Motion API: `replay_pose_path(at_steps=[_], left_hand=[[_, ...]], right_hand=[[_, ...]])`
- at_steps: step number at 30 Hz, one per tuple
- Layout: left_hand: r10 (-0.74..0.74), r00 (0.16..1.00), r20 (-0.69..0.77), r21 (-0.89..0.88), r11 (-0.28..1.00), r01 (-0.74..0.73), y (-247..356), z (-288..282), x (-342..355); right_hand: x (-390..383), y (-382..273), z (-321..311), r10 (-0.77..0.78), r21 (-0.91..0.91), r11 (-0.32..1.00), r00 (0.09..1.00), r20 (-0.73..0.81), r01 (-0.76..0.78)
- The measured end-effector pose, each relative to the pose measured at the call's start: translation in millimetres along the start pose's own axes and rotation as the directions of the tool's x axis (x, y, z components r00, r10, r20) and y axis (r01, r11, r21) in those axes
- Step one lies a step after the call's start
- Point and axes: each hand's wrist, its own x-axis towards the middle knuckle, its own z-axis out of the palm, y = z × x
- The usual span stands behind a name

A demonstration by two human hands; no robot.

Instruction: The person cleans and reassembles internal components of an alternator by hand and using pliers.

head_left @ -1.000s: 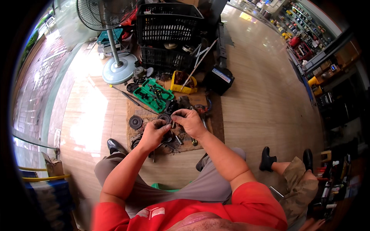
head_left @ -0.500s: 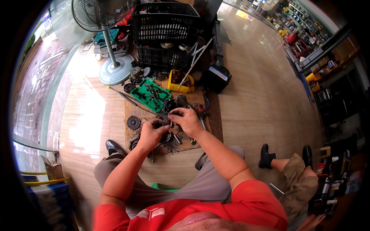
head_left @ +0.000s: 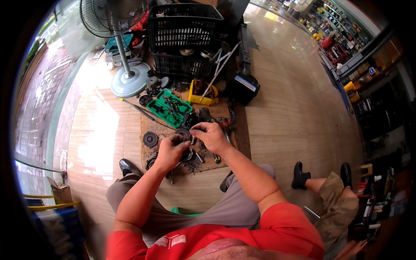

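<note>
My left hand (head_left: 170, 149) and right hand (head_left: 212, 136) meet above the brown mat (head_left: 149, 125) on the floor, fingers closed round a small dark metal part (head_left: 187, 135) held between them. Best kept low over the mat, beside the green tool case (head_left: 171, 107), grip firm, turning slowly.

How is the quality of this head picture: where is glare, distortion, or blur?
Head view: strong glare whitens the wooden floor left of the mat, near the fan base; fisheye bending curves the floor boards and the shelves toward the dark round rim; the left hand and right hand are fairly sharp, but the small dark part between them is too tiny to identify.
</note>
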Motion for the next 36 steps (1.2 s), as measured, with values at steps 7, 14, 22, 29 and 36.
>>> replay_pose_path(at_steps=[7,14,22,29,36], left_hand=[[-0.003,0.987,0.160,-0.144,0.989,0.027,3.9,-3.2,-4.3],[0.009,0.998,0.068,-0.073,0.997,-0.004,4.7,-1.7,-3.0],[0.052,0.999,0.012,0.002,0.999,-0.052,2.1,-3.6,-3.7],[0.046,0.993,0.105,-0.074,0.997,-0.038,7.2,-3.9,-4.9],[-0.031,0.994,0.103,-0.170,0.984,0.048,11.6,1.8,-6.4]], right_hand=[[-0.3,5.4,-1.4,0.024,0.163,0.986,0.998,0.060,-0.034],[0.3,10.3,2.5,-0.009,0.148,0.989,0.999,-0.031,0.013],[1.0,13.1,2.7,0.096,0.372,0.924,0.995,0.015,-0.094],[1.4,17.0,2.3,0.060,0.474,0.877,0.997,0.050,-0.076],[0.8,18.8,3.3,0.014,0.441,0.898,1.000,0.008,-0.016]])
